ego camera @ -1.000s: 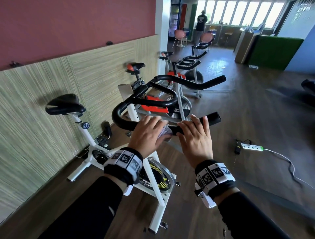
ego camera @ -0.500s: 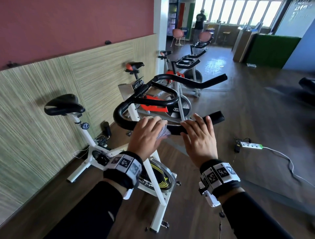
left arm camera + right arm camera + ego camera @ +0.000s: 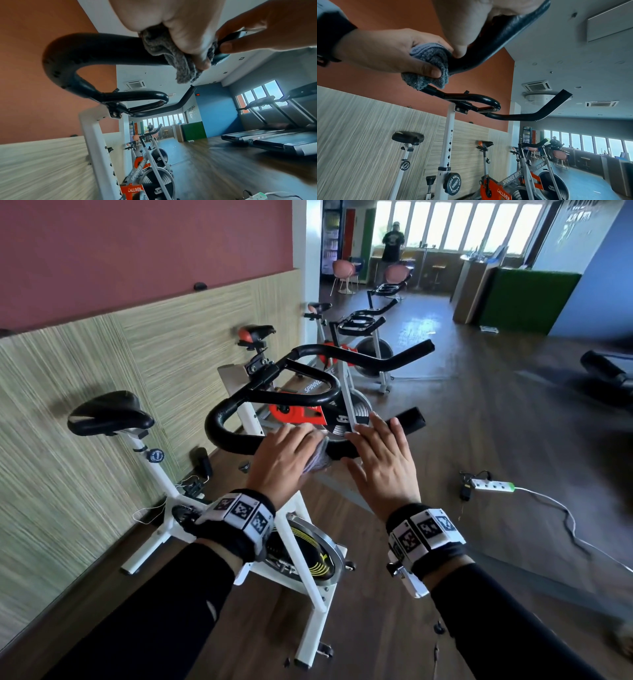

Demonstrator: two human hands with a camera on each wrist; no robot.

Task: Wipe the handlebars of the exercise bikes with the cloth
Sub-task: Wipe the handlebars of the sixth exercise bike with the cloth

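A white exercise bike has black handlebars [image 3: 236,436] in front of me. My left hand [image 3: 287,453] grips a grey cloth [image 3: 318,462] wrapped over the near bar. In the left wrist view the cloth [image 3: 180,63] bunches under the palm and hangs below the bar [image 3: 96,50]. My right hand [image 3: 380,460] lies on the same bar just right of the cloth, fingers straight and spread, short of the bar's open end [image 3: 411,421]. From the right wrist view, its thumb [image 3: 460,50] touches the bar's underside next to the cloth [image 3: 429,56].
An orange spinner bike [image 3: 298,412] and another bike [image 3: 363,323] stand in a row along the left wall. The near bike's saddle [image 3: 109,414] is to my left. A power strip [image 3: 493,486] with a cable lies on the floor at right. Treadmills [image 3: 274,140] stand across the room. A person [image 3: 392,241] stands by the far windows.
Both hands stay on the near bar. The right hand's fingers have straightened and spread a little. The head view has shifted slightly.
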